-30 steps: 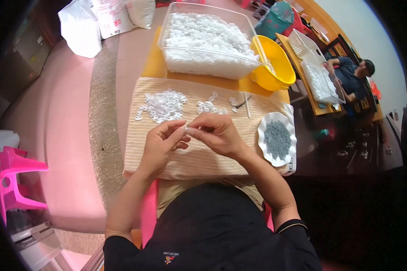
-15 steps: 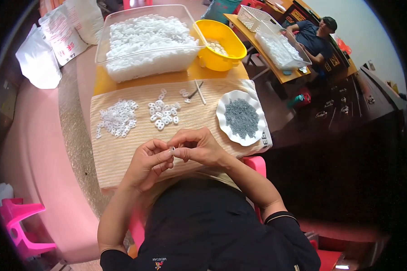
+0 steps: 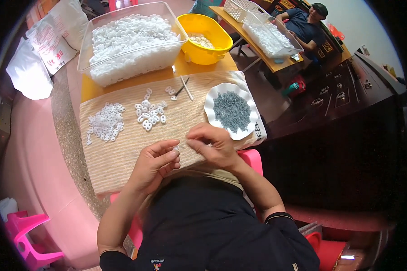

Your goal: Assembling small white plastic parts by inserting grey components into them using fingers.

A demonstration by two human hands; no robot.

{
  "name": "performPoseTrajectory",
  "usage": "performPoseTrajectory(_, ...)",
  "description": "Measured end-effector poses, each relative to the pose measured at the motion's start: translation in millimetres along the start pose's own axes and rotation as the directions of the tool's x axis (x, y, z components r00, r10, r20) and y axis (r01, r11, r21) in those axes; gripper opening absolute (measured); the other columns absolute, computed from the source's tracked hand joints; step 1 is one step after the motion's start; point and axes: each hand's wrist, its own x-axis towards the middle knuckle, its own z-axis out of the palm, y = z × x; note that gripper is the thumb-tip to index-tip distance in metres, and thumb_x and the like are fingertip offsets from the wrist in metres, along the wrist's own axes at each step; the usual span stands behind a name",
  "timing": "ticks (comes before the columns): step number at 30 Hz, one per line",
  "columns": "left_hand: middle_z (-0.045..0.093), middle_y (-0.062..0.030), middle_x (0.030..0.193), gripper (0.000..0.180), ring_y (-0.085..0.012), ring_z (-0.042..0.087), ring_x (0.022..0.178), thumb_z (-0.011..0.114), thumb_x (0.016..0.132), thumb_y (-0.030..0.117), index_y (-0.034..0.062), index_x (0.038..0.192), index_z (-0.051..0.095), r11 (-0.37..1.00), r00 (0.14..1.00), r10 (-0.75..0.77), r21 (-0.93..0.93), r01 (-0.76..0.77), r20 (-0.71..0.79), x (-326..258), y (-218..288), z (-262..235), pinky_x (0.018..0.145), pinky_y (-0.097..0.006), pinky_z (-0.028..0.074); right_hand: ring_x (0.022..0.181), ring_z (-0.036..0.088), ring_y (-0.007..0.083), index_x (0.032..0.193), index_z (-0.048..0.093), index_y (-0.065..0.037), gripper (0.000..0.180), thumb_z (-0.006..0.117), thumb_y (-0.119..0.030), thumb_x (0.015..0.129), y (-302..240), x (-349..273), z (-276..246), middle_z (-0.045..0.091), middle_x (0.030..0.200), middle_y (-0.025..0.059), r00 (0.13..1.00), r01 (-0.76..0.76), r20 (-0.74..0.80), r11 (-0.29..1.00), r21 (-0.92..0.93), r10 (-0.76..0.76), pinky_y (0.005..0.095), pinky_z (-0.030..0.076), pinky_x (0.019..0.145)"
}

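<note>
My left hand [image 3: 157, 161] is closed over the towel's near part, pinching a small whitish plastic piece [image 3: 177, 147] between thumb and fingertips. Apart from it, to the right, my right hand [image 3: 215, 145] has its fingers curled and slightly apart, a little blurred, with nothing visible in them. Just beyond that hand lies a white scalloped plate [image 3: 210, 111] full of small grey pieces [image 3: 232, 111]. On the striped towel [image 3: 122, 158] are a heap of small white two-holed pieces [image 3: 106, 122] at left and a looser group of larger white two-holed pieces [image 3: 150, 113].
A dark thin stick and a white stick [image 3: 186, 88] lie on the towel. Behind stand a large clear bin [image 3: 133, 63] of white pieces and a yellow tub [image 3: 208, 54]. Another person [image 3: 305, 29] sits at a far table. White sacks [image 3: 29, 72] stand at left.
My right hand has come away from my left and moved right, toward the plate. The left keeps its pinch. The whole view has shifted slightly.
</note>
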Motion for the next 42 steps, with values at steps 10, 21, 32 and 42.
performPoseTrajectory(10,0.063,-0.0036,0.086,0.019,-0.0127,0.063,0.075,0.067,0.085,0.006,0.0035,0.103,0.060,1.000,0.998,0.013,0.003,-0.013,-0.056,4.7,-5.9,3.6,0.070,-0.025,0.056,0.064,0.052,0.0061,0.091,0.067,0.001,0.012,0.070,-0.004,0.081,32.5,-11.1,-88.3,0.063,0.077,0.0026,0.957,-0.205,-0.273,0.899,-0.386,0.101,0.0214,0.043,0.058)
performPoseTrajectory(21,0.064,-0.0046,0.084,0.019,-0.0127,0.063,0.075,0.068,0.084,0.006,0.0027,0.101,0.061,0.999,0.994,0.047,0.029,-0.044,-0.102,8.4,-10.1,5.2,0.072,-0.027,0.056,0.076,0.062,0.0301,0.092,0.069,-0.001,0.020,0.069,-0.016,0.079,38.6,6.3,-100.6,0.064,0.086,0.0134,0.993,-0.114,-0.081,0.652,-0.749,0.081,0.0349,0.049,0.068)
performPoseTrajectory(32,0.067,-0.0091,0.093,0.018,-0.0149,0.065,0.078,0.067,0.084,0.004,0.0027,0.101,0.061,0.999,0.997,0.022,0.037,-0.019,-0.076,12.2,-13.5,-1.1,0.074,-0.029,0.057,0.079,0.062,0.0351,0.088,0.068,-0.002,0.015,0.066,-0.015,0.081,42.7,14.2,-93.9,0.063,0.085,0.0141,0.987,-0.145,-0.076,0.582,-0.800,0.141,0.0398,0.048,0.069)
performPoseTrajectory(42,0.066,-0.0109,0.093,0.017,-0.0156,0.064,0.078,0.065,0.086,0.006,0.0035,0.102,0.060,0.999,0.999,-0.005,0.052,0.007,-0.040,11.6,-13.6,-0.3,0.070,-0.030,0.057,0.080,0.060,0.0365,0.084,0.061,-0.001,0.013,0.058,-0.013,0.086,48.9,7.7,-94.9,0.060,0.084,0.0168,0.992,-0.122,-0.109,0.612,-0.781,0.059,0.0410,0.047,0.070)
